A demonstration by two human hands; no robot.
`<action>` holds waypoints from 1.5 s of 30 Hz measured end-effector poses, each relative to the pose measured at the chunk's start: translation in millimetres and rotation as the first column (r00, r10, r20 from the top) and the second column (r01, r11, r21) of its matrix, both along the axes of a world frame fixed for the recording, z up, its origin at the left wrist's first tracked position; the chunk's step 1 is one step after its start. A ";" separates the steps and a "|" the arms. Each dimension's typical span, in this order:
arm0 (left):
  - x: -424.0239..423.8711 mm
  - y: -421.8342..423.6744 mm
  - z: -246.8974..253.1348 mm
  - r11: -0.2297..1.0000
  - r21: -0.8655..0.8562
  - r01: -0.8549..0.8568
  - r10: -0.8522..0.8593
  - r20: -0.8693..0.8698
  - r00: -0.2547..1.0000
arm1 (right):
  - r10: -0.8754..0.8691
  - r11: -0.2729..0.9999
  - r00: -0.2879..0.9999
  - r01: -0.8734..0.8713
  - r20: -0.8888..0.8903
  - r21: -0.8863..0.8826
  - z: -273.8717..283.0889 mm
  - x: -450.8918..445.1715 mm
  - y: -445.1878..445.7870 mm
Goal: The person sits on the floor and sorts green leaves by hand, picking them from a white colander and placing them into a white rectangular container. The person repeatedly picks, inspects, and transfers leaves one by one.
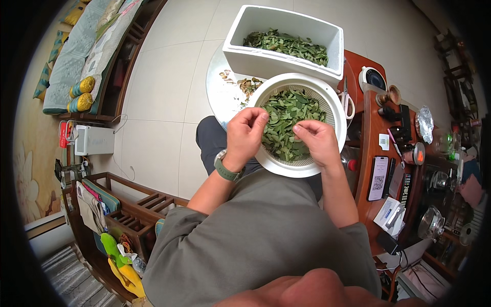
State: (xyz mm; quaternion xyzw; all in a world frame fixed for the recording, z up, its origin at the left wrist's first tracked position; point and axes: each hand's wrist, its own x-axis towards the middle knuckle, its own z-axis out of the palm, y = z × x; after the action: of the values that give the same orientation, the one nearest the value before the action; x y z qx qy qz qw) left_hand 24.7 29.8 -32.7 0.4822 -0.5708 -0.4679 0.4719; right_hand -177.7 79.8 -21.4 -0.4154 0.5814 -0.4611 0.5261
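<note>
A white plastic strainer basket (339, 126) full of loose green leaves (287, 111) rests in front of my body. My left hand (245, 132), with a green-strapped watch (226, 169) on its wrist, is over the basket's left side, thumb and forefinger pinched together. Over the right side of the leaves is my right hand (320, 144), its thumb and forefinger also meeting at the tips. Whether a small leaf sits between either pair of fingertips is hidden. Behind the basket stands a white foam box (284, 63) partly filled with similar leaves (287, 46).
Brown dried leaf scraps (248, 86) lie on a round metallic tabletop (216, 76). Scissors (346, 100) are right of the basket. A wooden table (364, 153) on the right carries a phone (378, 178), a small white box (389, 217) and a foil-covered item (425, 122). A wooden chair (149, 184) stands left.
</note>
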 end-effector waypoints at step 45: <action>-106.7 -343.4 -36.8 0.722 0.209 0.659 -0.093 0.974 -0.208 | -0.106 0.948 0.795 -0.102 -0.598 -0.303 -11.9 -46.7 49.2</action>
State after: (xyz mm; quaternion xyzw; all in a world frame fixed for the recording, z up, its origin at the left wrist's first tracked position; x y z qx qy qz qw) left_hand -82.0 -313.6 -69.5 0.3464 -0.9212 0.0284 -0.1750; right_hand -224.4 129.0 -33.3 -0.6200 0.6371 -0.3918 0.2370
